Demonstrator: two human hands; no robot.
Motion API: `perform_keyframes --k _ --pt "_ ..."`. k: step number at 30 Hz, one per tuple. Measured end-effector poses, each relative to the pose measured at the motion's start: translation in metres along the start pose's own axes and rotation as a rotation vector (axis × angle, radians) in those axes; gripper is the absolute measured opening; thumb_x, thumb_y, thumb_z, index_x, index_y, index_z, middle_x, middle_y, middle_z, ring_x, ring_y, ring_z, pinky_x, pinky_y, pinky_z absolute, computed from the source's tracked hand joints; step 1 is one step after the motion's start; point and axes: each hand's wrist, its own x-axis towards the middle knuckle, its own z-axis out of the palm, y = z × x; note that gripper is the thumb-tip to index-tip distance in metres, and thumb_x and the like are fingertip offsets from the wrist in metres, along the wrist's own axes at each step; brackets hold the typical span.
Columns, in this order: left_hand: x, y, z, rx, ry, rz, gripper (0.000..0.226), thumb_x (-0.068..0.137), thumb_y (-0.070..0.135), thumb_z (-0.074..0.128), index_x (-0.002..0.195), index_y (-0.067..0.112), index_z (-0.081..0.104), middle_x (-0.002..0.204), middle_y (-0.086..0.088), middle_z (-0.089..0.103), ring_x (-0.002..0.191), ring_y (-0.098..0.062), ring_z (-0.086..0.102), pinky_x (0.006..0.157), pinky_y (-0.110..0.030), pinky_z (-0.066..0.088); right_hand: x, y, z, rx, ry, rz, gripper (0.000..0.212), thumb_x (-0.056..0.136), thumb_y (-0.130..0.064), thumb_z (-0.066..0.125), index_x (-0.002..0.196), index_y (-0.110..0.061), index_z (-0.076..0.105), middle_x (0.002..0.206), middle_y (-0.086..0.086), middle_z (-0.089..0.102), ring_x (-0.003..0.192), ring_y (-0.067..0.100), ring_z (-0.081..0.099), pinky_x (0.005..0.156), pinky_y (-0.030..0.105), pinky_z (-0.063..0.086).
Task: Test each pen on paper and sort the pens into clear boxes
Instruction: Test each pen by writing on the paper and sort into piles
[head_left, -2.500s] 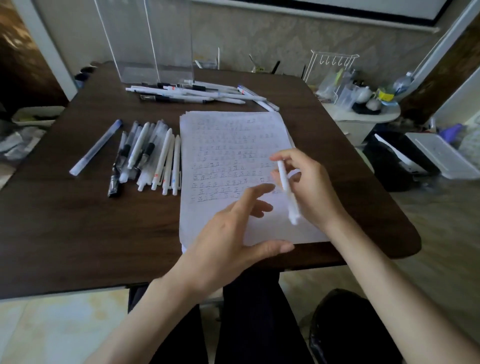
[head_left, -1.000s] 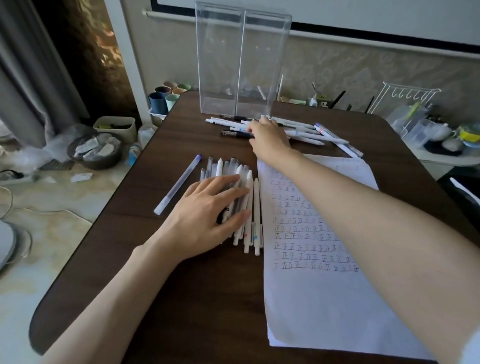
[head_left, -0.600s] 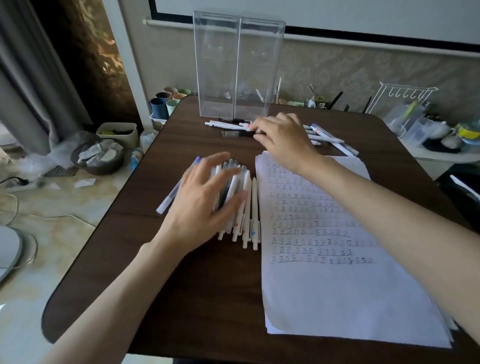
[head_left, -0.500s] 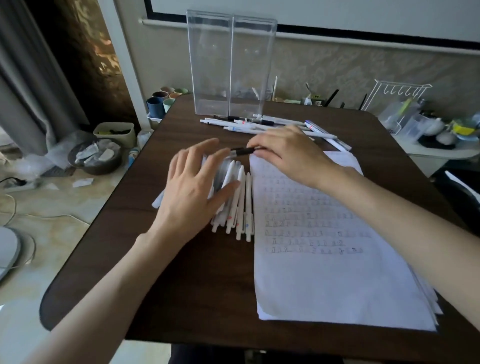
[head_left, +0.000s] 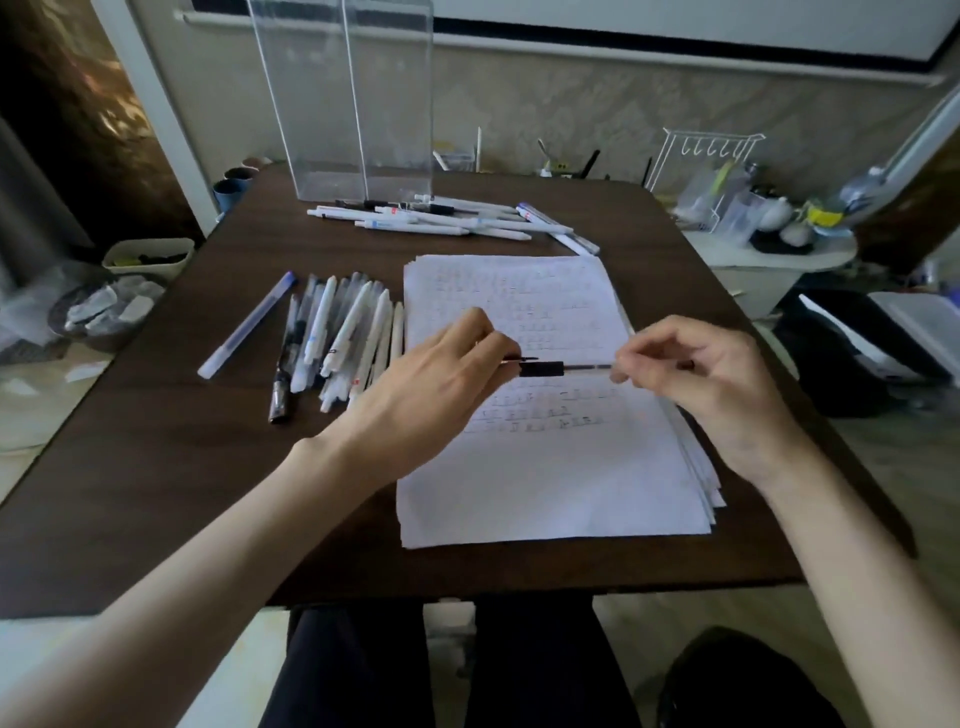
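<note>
Hands are held above the paper stack (head_left: 545, 467), with the left hand (head_left: 441, 384) and right hand (head_left: 696, 374) each pinching one end of a dark pen (head_left: 543, 369) kept level between them. The brown tabletop (head_left: 182, 467) is occupied at its far edge by two tall clear boxes (head_left: 358, 104). A row of pens (head_left: 441, 221) is laid just before the boxes, and a heap of pens (head_left: 343, 338) is spread left of the paper.

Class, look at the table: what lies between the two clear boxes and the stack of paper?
The head view shows a loose row of mostly white pens lying on the dark table, between the clear boxes and the stack of paper.
</note>
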Motion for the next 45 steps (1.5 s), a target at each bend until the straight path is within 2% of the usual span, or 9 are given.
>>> perform_keyframes --k 4,10,14,19,25,28,33,38,45 --pt "0.009 0.013 0.015 -0.121 -0.078 -0.07 0.033 0.097 0.032 0.035 0.105 0.003 0.051 0.1 -0.005 0.042 0.065 -0.024 0.052 0.059 -0.034 0.041 -0.011 0.018 0.003 0.352 0.18 0.036 0.029 0.062 -0.052 0.079 0.076 -0.029 0.07 0.071 -0.004 0.068 0.074 0.012 0.063 0.077 0.027 0.047" --pt "0.003 0.02 0.028 -0.15 -0.134 -0.035 0.04 0.099 0.035 0.034 0.118 0.002 0.046 0.102 -0.008 0.051 0.089 -0.019 0.053 0.077 -0.024 0.038 -0.017 0.012 0.026 0.343 -0.035 0.069 0.007 0.08 -0.016 0.067 0.084 -0.018 0.061 0.074 0.004 0.069 0.076 0.015 0.066 0.076 0.022 0.05" --pt "0.003 0.022 0.026 -0.168 -0.215 -0.029 0.032 0.1 0.033 0.033 0.101 0.007 0.051 0.085 -0.001 0.051 0.071 -0.021 0.05 0.064 -0.029 0.034 -0.019 0.011 0.027 0.279 -0.103 0.097 0.005 0.086 -0.02 0.06 0.082 -0.023 0.06 0.07 0.005 0.068 0.076 0.017 0.063 0.078 0.026 0.044" --pt "0.001 0.023 0.022 -0.18 -0.278 -0.062 0.034 0.097 0.041 0.029 0.107 0.014 0.048 0.067 0.007 0.047 0.054 -0.015 0.039 0.055 -0.028 0.029 -0.018 0.012 0.025 0.322 -0.132 0.124 0.006 0.087 -0.021 0.06 0.083 -0.016 0.06 0.066 0.007 0.066 0.072 0.017 0.063 0.081 0.024 0.045" --pt "-0.001 0.021 0.022 -0.086 -0.127 -0.081 0.041 0.087 0.064 0.021 0.102 0.029 0.038 0.056 0.005 0.052 0.046 -0.02 0.047 0.046 -0.026 0.031 -0.017 0.019 0.024 0.354 -0.109 0.127 0.023 0.086 -0.023 0.05 0.098 -0.021 0.07 0.081 0.014 0.071 0.083 0.024 0.066 0.079 0.028 0.046" --pt "-0.002 0.019 0.018 -0.088 -0.084 -0.196 0.062 0.08 0.076 0.023 0.114 0.025 0.036 0.061 0.01 0.048 0.048 -0.011 0.043 0.046 -0.025 0.028 -0.017 0.021 0.02 0.439 0.059 0.134 0.033 0.087 -0.019 0.04 0.098 -0.013 0.071 0.089 0.016 0.072 0.084 0.025 0.066 0.07 0.027 0.045" --pt "-0.015 0.018 0.016 -0.087 -0.145 0.039 0.057 0.089 0.065 0.032 0.127 0.026 0.047 0.093 0.006 0.058 0.083 -0.011 0.056 0.067 -0.028 0.043 -0.015 0.022 0.023 0.198 0.258 0.204 0.028 0.086 -0.028 0.066 0.071 -0.006 0.056 0.056 0.001 0.058 0.056 0.011 0.051 0.054 0.017 0.039" --pt "-0.02 0.02 0.027 0.013 -0.261 0.136 0.057 0.091 0.066 0.026 0.136 0.037 0.042 0.087 0.006 0.035 0.077 -0.009 0.035 0.072 -0.027 0.031 -0.011 0.029 0.022 -0.002 0.335 0.243 0.032 0.079 0.004 0.061 0.06 -0.003 0.036 0.053 0.002 0.033 0.049 0.008 0.03 0.047 0.021 0.026" --pt "-0.021 0.021 0.028 0.004 -0.241 0.127 0.057 0.09 0.067 0.025 0.134 0.037 0.045 0.086 0.006 0.034 0.077 -0.009 0.032 0.071 -0.029 0.034 -0.01 0.03 0.022 -0.094 0.346 0.258 0.031 0.082 0.002 0.057 0.059 0.002 0.037 0.051 0.013 0.037 0.042 0.008 0.038 0.045 0.018 0.034"
